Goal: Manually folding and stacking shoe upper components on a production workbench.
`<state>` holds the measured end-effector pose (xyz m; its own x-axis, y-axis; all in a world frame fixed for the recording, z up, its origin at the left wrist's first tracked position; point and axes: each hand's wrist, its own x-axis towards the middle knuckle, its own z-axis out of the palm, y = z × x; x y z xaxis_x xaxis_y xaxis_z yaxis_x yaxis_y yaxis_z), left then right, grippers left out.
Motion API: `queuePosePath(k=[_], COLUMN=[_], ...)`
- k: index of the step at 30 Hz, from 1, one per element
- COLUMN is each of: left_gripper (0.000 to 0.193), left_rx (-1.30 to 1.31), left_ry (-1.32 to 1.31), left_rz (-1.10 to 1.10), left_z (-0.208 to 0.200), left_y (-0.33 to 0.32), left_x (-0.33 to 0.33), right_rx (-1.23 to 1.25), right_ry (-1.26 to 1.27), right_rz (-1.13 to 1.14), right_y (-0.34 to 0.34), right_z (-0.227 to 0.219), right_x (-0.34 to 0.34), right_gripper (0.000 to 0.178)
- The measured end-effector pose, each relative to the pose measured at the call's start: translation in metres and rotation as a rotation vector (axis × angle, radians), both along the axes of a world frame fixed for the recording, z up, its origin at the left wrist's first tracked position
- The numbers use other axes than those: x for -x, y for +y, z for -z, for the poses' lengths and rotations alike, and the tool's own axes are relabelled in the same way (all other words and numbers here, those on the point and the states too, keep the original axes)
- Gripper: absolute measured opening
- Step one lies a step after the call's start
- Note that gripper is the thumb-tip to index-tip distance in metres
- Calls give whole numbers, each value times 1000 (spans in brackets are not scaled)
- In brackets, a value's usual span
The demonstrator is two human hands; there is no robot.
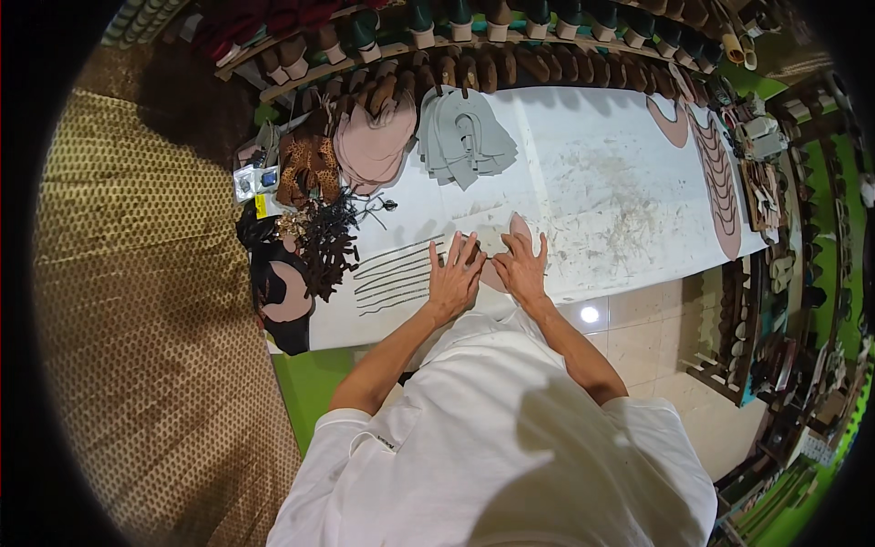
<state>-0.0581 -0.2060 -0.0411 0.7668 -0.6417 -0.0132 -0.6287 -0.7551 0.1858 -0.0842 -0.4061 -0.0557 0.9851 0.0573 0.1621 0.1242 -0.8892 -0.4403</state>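
Observation:
A pink sole-shaped piece [493, 276] lies at the table's near edge, under and between my hands. My left hand [453, 284] rests at its left side, outer fingers spread, thumb and forefinger drawn together at a thin dark strip. From the right, my right hand [523, 272] meets it over the piece, its thumb and forefinger pinching at the same spot. The fingers hide most of that strip. Left of my left hand, several dark wavy strips [394, 281] are laid out in rows on the white tabletop [602, 219].
Stacked pink pieces [372, 146] and grey pieces [467, 141] lie at the back. A tangle of dark strips [330, 239] sits left, by a black bag [290, 319]. Pink pieces with dark wavy lines [715, 182] lie far right. Shoe racks [492, 36] stand behind.

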Motion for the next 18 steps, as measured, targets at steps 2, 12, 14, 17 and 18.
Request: queuePosePath(k=[2,12,14,17,18], left_gripper=[47,57,59,60,59], left_rx=[43,31,72,128,141], left_ry=[3,156,182,218,225], left_rz=[-3,-112,-114,-124,-142], left_z=[-2,11,16,11,12], left_y=[-1,-3,1,-2,-2], left_x=[0,12,13,12,13], right_rx=[4,35,29,22,14], right_ry=[1,45,45,34,23], right_rz=[-3,-25,-34,-27,-30], right_y=[0,0,1,-2,-2], right_z=[2,-7,-9,-7,-7], right_x=[0,-6,-6,-6,-7], right_gripper=[11,13,13,14,14])
